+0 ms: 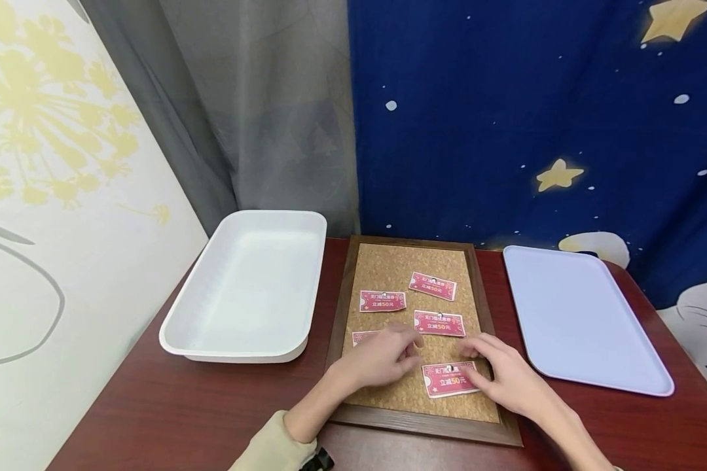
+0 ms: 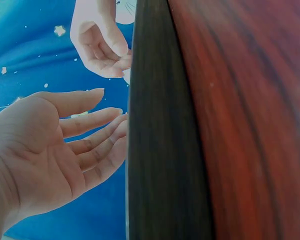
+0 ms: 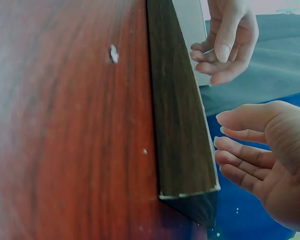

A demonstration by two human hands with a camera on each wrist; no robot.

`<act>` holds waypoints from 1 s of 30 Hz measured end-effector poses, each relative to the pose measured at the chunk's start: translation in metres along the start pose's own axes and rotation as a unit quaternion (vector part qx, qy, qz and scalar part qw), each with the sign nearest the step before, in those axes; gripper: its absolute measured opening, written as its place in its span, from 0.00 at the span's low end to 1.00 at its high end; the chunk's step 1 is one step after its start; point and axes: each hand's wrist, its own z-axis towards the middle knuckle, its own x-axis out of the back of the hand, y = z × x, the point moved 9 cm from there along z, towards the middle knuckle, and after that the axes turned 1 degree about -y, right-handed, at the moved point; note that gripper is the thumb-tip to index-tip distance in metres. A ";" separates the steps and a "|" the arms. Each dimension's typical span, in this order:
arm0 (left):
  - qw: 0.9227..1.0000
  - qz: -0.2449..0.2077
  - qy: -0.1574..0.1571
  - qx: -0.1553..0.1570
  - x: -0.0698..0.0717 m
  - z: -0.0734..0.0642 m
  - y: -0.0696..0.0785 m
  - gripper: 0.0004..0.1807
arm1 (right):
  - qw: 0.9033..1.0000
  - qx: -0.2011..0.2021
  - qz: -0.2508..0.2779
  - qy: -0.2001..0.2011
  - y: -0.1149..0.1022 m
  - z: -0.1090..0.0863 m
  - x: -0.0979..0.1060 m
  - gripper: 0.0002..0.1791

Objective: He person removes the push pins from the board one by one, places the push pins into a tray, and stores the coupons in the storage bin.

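A cork board (image 1: 389, 261) in a brown wooden frame lies on the table, with several pink paper coupons pinned to it. My left hand (image 1: 383, 356) hangs over the board's lower left, fingers loosely bent and holding nothing; it partly covers one coupon (image 1: 362, 337). Over the lower right is my right hand (image 1: 503, 376), its thumb overlapping the lowest coupon (image 1: 442, 383) in the head view. In the right wrist view, the fingers (image 3: 245, 152) are apart from the thumb with nothing between them. Small pins (image 1: 440, 315) show at the coupons' top edges.
A deep white tub (image 1: 173, 327) stands to the left of the board. To the right lies a shallow pale lavender tray (image 1: 583, 314). A small white scrap (image 3: 114, 54) is on the reddish wooden table (image 1: 171, 405). Grey and blue curtains hang behind.
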 end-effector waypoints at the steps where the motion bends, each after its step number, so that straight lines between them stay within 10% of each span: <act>1: 1.000 0.002 -0.003 -0.004 -0.002 0.001 0.001 0.10 | 1.000 0.005 0.009 0.000 -0.001 0.000 -0.001 0.17; 30: 0.995 0.012 -0.089 0.051 -0.028 0.020 0.004 0.04 | 0.997 0.003 0.051 -0.059 -0.009 0.013 -0.022 0.15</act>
